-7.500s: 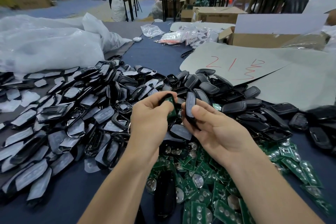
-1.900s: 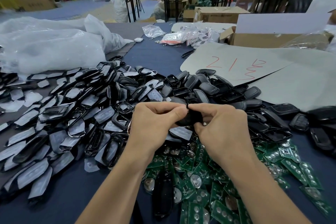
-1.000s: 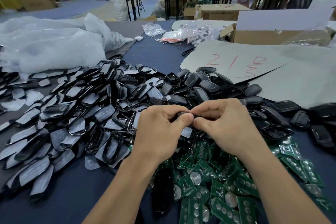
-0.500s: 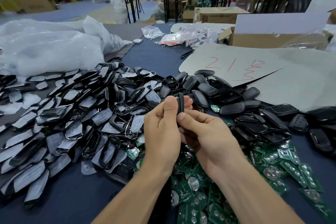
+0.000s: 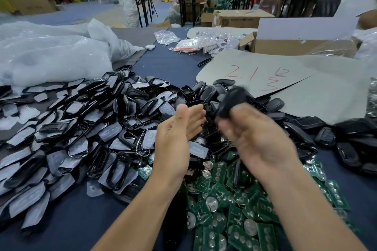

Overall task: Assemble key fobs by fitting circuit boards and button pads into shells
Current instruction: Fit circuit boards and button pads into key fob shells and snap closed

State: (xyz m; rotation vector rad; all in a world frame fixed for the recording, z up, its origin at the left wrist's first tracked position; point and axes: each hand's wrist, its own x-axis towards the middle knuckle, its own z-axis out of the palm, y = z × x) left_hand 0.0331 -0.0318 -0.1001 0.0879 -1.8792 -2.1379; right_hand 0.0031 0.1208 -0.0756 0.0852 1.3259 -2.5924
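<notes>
A black key fob is held at the fingertips of the right hand, up above the heap of black parts; it is blurred, so the grip is not seen well, but the fingers look curled round it. The left hand is held flat with straight fingers and nothing is touched by it; the hands are apart, with a gap between them.

The fitting step is judged to be done for this fob, and the putting-away step is in hand. For the next move, the fob should be dropped with the closed fobs on the right side of the worktop; then a new piece is needed from the open shells, a clear one from the button pads and a green one from the circuit boards near the wrists; the free left hand is well placed for that.

Half a second ago the hands were pressed together and the fob was pinched upright between both thumbs; now it has been let go by the left hand and has been carried up and to the right. Some seconds before that, a green board was held in the left hand and a shell in the right.
</notes>
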